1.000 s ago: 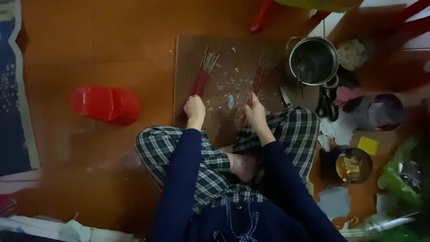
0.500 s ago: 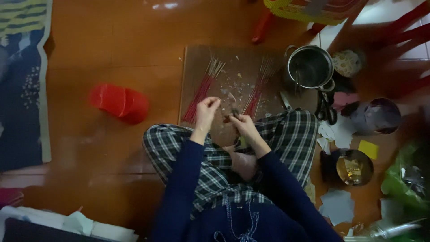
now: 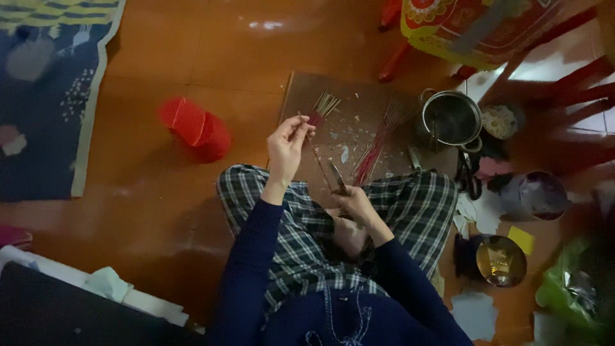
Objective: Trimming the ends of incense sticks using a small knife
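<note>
You're viewing a dim, warm-toned scene. Glare spots gleam on the orange floor tiles (image 3: 266, 25) up top; your body shadows the lower half, and the right edge smears into blur.

Glossy orange tile floor (image 3: 192, 45) reflects dim light; a blue patterned rug (image 3: 45, 90) lies along its left edge.

Left hand (image 3: 286, 146): raised in front of the body, wrist bent, fingers pinched together at the top, palm turned inward. Left forearm in a dark sleeve runs straight up from the lap. Right hand (image 3: 354, 206): lower, near the knees, fingers curled closed, knuckles up. Right arm bent, elbow out to the side.
</note>
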